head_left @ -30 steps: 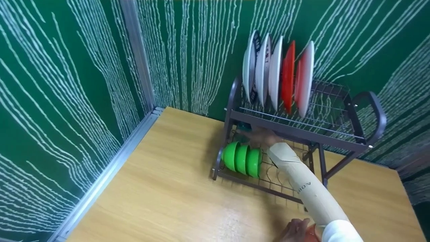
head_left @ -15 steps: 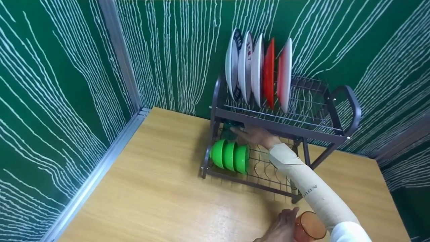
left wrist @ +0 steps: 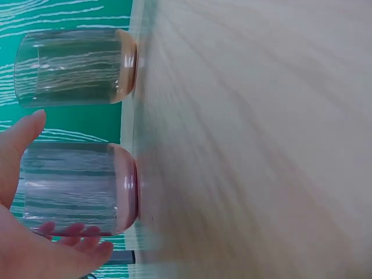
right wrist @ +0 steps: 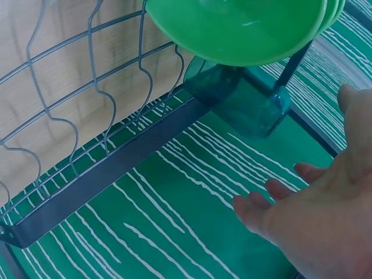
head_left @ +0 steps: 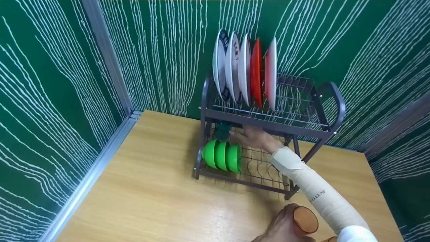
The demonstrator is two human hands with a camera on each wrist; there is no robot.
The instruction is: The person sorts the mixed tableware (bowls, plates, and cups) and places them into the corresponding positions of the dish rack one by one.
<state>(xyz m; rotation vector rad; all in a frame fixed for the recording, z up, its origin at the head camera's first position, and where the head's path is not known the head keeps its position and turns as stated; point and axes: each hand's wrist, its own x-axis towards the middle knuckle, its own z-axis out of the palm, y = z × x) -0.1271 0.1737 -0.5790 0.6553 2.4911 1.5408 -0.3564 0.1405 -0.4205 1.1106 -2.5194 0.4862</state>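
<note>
Under the rack's upper tier, my right hand [head_left: 255, 137] holds nothing. Its fingers are apart from a teal glass [right wrist: 247, 107] that lies on the lower tier behind several green bowls [head_left: 220, 156]. My left hand [head_left: 280, 223] is at the table's front, beside an orange-tinted glass [head_left: 305, 220]. In the left wrist view, this clear-looking glass [left wrist: 75, 189] stands between the thumb and the loosely bent fingers. The thumb stands off from its side; whether the fingers touch it I cannot tell. A second glass [left wrist: 72, 68] stands beyond the thumb.
A dark two-tier dish rack [head_left: 265, 119] stands on the wooden table [head_left: 151, 188]. Several upright plates [head_left: 245, 70], white and red, fill the left part of its top tier. Green walls [head_left: 161, 50] with white streaks enclose the table at the back and sides.
My left hand has come forward around the orange glass, and more of that glass shows. My right hand stays under the upper tier. The head view has turned to the right.
</note>
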